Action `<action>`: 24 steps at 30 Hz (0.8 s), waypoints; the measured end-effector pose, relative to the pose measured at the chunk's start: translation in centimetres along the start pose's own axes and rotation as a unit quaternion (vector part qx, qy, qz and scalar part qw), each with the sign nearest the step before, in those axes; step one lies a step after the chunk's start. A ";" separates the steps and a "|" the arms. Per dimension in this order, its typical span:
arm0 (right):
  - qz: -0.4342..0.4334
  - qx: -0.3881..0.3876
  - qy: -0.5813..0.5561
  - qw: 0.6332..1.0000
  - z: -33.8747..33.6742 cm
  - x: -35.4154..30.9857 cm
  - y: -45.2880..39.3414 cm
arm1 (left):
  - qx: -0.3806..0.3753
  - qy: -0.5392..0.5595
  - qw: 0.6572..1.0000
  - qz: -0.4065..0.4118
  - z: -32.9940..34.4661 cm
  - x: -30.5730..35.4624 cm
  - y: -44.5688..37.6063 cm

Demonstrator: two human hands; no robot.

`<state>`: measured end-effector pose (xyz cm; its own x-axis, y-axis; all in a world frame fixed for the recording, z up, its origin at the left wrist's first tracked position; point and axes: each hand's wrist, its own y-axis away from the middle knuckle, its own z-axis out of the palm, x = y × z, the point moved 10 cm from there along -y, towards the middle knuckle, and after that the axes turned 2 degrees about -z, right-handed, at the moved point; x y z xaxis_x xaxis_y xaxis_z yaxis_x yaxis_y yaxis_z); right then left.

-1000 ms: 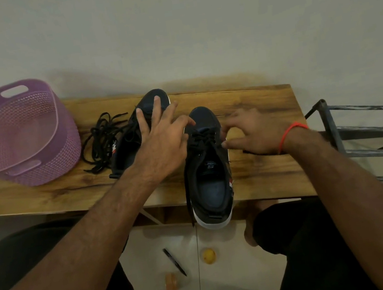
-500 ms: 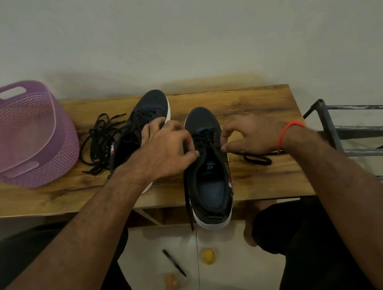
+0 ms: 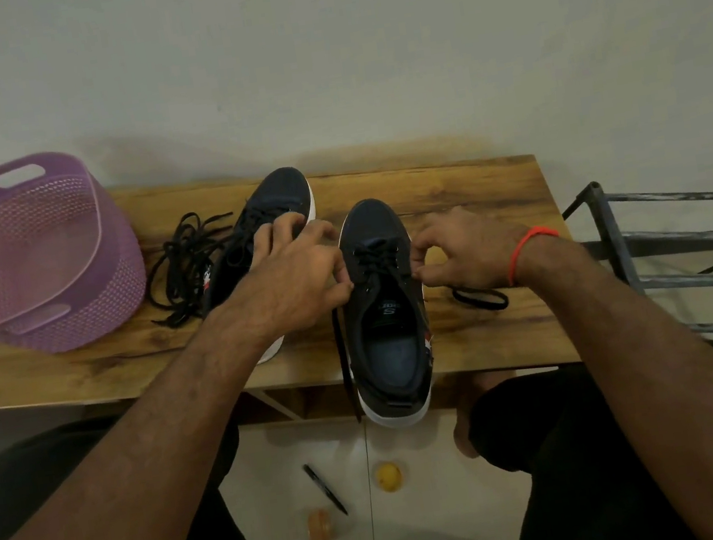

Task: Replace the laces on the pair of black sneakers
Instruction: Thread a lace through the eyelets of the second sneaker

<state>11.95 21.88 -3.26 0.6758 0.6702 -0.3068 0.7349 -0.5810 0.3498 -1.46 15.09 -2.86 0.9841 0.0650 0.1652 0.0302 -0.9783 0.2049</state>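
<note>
- Head view: the left hand [image 3: 296,279] sits just left of frame centre, its fingers curled, thumb and forefinger pinching a black lace end [image 3: 343,355] at the left edge of the near sneaker [image 3: 386,311].
- That lace end runs down along the sneaker's left side and hangs past the front edge of the bench [image 3: 472,187].
- The right hand [image 3: 465,251] is right of centre, fingers curled, pinching the lace at the sneaker's right edge; a red band [image 3: 527,249] circles its wrist.
- A loop of lace [image 3: 481,297] lies on the bench just below the right wrist.
- The near sneaker stands in the middle of the frame, toe toward the wall, heel overhanging the bench's front edge, with crossed lacing [image 3: 373,258] over its tongue.
- The second sneaker [image 3: 279,198] lies left of the first, partly hidden behind the left hand, toe toward the wall.
- A loose tangle of black laces [image 3: 187,267] lies on the bench between the second sneaker and a purple basket [image 3: 75,321].
- The basket is tipped on its side at the left of the frame, opening toward the camera.
- A dark metal rack [image 3: 663,233] stands at the right edge.
- On the floor in the lower middle lie a pen [image 3: 325,489], a small yellow round object [image 3: 389,476] and a small orange object [image 3: 320,526].
</note>
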 end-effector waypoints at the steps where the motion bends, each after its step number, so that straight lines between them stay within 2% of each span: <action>1: 0.012 -0.020 0.008 1.000 0.1 0.6 0.1 | -0.003 -0.010 1.000 -0.007 -0.3 -0.2 0.1; 5: 0.024 -0.058 -0.043 0.997 0.6 0.9 0.4 | -0.015 0.004 1.000 -0.019 -0.2 -0.5 0.1; 10: 0.018 -0.042 -0.165 0.985 0.3 0.8 0.6 | -0.025 0.168 0.985 0.000 -0.1 0.1 -0.2; 13: 0.018 -0.059 -0.245 0.968 0.5 0.6 0.7 | -0.038 0.225 0.974 0.002 -0.1 0.3 -0.4; 15: 0.011 -0.065 -0.248 0.966 0.8 0.4 0.6 | -0.073 0.253 0.965 -0.003 0.4 0.4 -0.3; 18: 0.017 -0.079 -0.240 0.967 1.4 0.6 0.2 | -0.118 0.308 0.943 -0.030 0.9 0.4 0.1; 24: 0.049 -0.082 -0.333 0.938 0.2 0.3 1.8 | -0.163 0.438 0.882 -0.058 0.8 0.5 1.2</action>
<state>13.49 20.96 -2.91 0.6656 0.1476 -0.7316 0.6853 -0.5092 0.5207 -0.77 13.79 -3.27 0.4615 0.4280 0.7771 -0.0705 -0.8555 0.5130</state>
